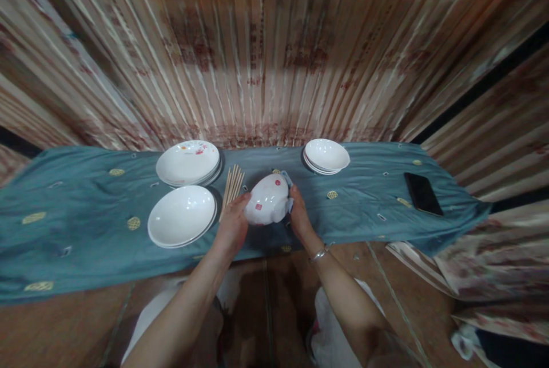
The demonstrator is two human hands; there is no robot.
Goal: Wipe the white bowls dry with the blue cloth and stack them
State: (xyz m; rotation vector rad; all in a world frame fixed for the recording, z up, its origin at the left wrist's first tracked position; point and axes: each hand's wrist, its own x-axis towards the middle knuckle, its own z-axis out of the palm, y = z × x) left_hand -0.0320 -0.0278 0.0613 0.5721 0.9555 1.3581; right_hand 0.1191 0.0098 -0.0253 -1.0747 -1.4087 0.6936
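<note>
Between my hands, above the near middle of the table, is a white bowl with small red marks on its glossy outer side. It is tilted so that its outside faces me. My left hand grips its left edge. On the other side my right hand presses a pale bluish cloth against the bowl; most of that cloth is hidden. Just beyond my left hand lie several wooden chopsticks side by side.
A teal patterned cloth covers the table. At left are stacked flower-patterned plates and stacked white dishes. Small white bowls are stacked at back right, with a black phone farther right. Curtains hang behind.
</note>
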